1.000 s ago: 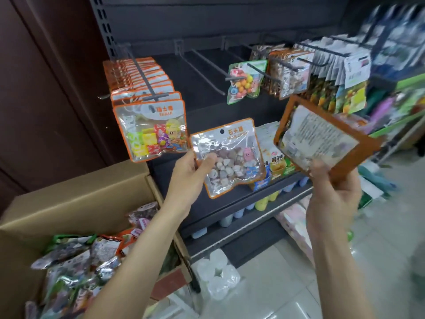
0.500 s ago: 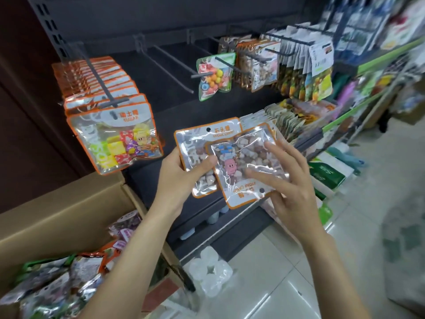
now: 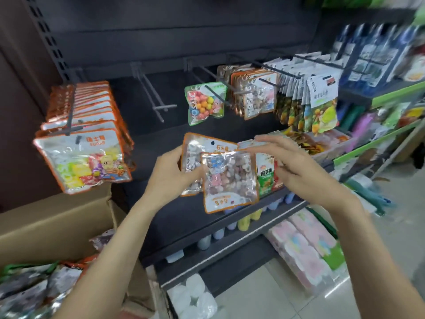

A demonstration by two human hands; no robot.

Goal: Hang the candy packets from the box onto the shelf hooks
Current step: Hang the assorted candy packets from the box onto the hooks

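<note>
Cardboard box [image 3: 57,226] sits nearest at lower left, its flap up, with loose candy packets [image 3: 30,293] heaped inside. Both forearms reach up from the bottom edge toward the shelf. The left hand [image 3: 170,171] pinches two orange-trimmed candy packets together, thumb on the front and the other fingers behind: the rear packet [image 3: 195,148] upright with its hang hole at top, the front packet [image 3: 230,180] overlapping it and turned upside down, its white label end at the bottom. The right hand [image 3: 296,166] is just beside the front packet's right edge with its fingers [image 3: 271,140] straight and loosely spread; whether they touch the packet I cannot tell. Below the hands runs a dark shelf ledge [image 3: 184,217] over rows of small pastel bottles [image 3: 243,223] and pink wrapped packs [image 3: 305,245]. Further back at left, a full hook [image 3: 71,113] carries a thick row of orange-trimmed sugar candy packets [image 3: 87,157]. Behind the hands a bare double hook [image 3: 156,104] juts out, then a single green-edged packet of coloured balls [image 3: 204,102], then hooks packed with orange-edged packets [image 3: 255,95] and green-yellow snack packets [image 3: 319,109].
</note>
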